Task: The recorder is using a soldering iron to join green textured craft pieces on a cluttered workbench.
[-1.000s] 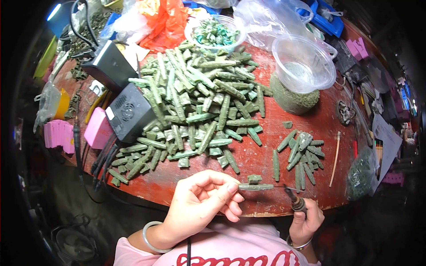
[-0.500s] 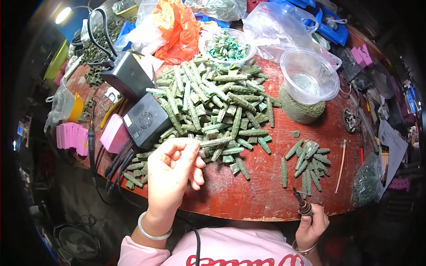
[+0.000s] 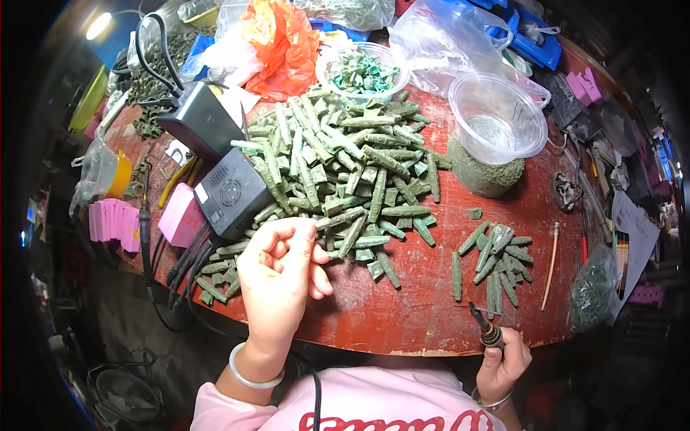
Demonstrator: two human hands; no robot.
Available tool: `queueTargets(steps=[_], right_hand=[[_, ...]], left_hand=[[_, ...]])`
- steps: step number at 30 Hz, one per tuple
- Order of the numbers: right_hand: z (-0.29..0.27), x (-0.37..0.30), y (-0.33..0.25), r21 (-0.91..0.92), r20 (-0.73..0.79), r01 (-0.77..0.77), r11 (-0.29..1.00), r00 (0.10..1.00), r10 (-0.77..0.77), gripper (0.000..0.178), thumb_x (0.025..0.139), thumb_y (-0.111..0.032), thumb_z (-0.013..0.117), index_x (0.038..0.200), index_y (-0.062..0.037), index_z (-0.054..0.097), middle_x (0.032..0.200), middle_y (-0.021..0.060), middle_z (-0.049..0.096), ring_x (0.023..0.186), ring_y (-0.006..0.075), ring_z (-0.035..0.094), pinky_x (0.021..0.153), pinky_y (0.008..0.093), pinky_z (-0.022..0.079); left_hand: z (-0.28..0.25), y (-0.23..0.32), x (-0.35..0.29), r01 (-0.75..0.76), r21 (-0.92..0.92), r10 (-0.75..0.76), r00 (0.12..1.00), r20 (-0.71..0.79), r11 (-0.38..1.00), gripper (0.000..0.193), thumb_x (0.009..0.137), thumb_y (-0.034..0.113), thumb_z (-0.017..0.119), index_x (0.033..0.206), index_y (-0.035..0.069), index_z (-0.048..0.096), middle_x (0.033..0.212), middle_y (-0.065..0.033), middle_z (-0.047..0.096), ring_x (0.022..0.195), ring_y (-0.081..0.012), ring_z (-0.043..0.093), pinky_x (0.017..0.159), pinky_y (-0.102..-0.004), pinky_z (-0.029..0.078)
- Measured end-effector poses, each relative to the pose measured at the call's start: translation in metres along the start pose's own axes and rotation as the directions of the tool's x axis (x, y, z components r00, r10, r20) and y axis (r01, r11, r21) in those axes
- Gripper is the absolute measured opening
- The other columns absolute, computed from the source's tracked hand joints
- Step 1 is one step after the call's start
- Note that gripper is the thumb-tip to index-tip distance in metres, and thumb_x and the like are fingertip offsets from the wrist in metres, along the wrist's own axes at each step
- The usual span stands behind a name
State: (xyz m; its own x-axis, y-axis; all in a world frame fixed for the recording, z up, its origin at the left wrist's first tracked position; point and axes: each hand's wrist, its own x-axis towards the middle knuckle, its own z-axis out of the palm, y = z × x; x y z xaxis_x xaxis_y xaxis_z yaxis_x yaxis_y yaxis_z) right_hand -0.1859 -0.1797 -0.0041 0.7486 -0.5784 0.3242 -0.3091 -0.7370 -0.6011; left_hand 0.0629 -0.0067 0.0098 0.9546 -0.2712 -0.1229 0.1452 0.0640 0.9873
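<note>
My left hand (image 3: pixel 282 276) is raised over the near edge of a large heap of green carved sticks (image 3: pixel 345 158), its thumb and forefinger pinched together. Whatever lies in that pinch is too hidden to name; one grey-green stick (image 3: pixel 339 218) shows right beside the fingertips. Low on the right, my right hand (image 3: pixel 505 365) is closed around a dark pen-shaped hand tool (image 3: pixel 489 332) with a ribbed collar, its tip pointing up and left. Just beyond that tip lies a small group of green sticks (image 3: pixel 499 262) on the red table (image 3: pixel 402 323).
Two black boxes (image 3: pixel 231 192) with cables stand left of the heap, near pink blocks (image 3: pixel 180 215). Behind it are a clear tub of green scraps (image 3: pixel 363 70) and an orange bag (image 3: pixel 282 50). A clear container (image 3: pixel 497 118) sits on a green-brown powdery cylinder (image 3: pixel 485 171) at right.
The whole view has shifted slightly. My left hand stays pinched near the heap's edge, and my right hand keeps its hold on the pen-shaped tool.
</note>
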Motion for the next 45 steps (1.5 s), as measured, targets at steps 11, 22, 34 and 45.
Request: queueTargets(steps=[11,22,34,45], right_hand=[[0.0,0.005,-0.001,0.065,-0.002,0.019,0.998,1.0,-0.019,0.044,0.1,-0.041,0.059,0.097,0.003,0.062,0.073,0.014,0.062,0.06,0.0323,0.062,0.054,0.0383,0.046],[-0.001,0.009,-0.007,0.307,-0.077,-0.249,0.918,0.955,0.285,0.054,0.104,-0.049,0.049,0.084,0.0004,0.058,0.061,-0.0022,0.046,0.051,0.0046,0.042,0.047,0.0233,0.029],[-0.004,0.003,-0.001,0.34,-0.047,-0.234,0.911,0.963,0.265,0.051,0.104,-0.047,0.051,0.086,0.0004,0.059,0.062,-0.0017,0.048,0.052,0.0045,0.044,0.047,0.023,0.032],[0.0,0.004,-0.001,0.269,-0.06,-0.212,0.94,0.97,0.236,0.053,0.103,-0.049,0.052,0.086,0.0006,0.06,0.062,-0.0015,0.049,0.052,0.0049,0.044,0.048,0.0228,0.033]], left_hand=[[-0.006,-0.003,-0.001,-0.046,0.094,0.049,0.998,-0.037,0.995,0.015,0.1,0.012,0.063,0.107,-0.001,0.066,0.073,-0.0054,0.064,0.043,-0.0069,0.052,0.039,-0.0185,0.04],[0.057,0.016,-0.021,-0.855,0.297,0.45,0.484,0.75,0.425,0.022,0.086,-0.002,0.067,0.108,-0.004,0.064,0.1,-0.0142,0.064,0.083,-0.0247,0.063,0.072,-0.0312,0.054],[0.06,-0.007,-0.04,-0.824,0.264,0.356,0.474,0.805,0.501,0.032,0.076,-0.01,0.071,0.107,-0.005,0.065,0.112,-0.018,0.065,0.096,-0.0348,0.065,0.083,-0.0389,0.055],[0.046,-0.019,-0.049,-0.215,0.043,0.162,0.839,0.519,0.976,0.034,0.088,-0.012,0.066,0.12,-0.008,0.059,0.118,-0.0148,0.062,0.104,-0.0205,0.068,0.091,-0.0316,0.059]])
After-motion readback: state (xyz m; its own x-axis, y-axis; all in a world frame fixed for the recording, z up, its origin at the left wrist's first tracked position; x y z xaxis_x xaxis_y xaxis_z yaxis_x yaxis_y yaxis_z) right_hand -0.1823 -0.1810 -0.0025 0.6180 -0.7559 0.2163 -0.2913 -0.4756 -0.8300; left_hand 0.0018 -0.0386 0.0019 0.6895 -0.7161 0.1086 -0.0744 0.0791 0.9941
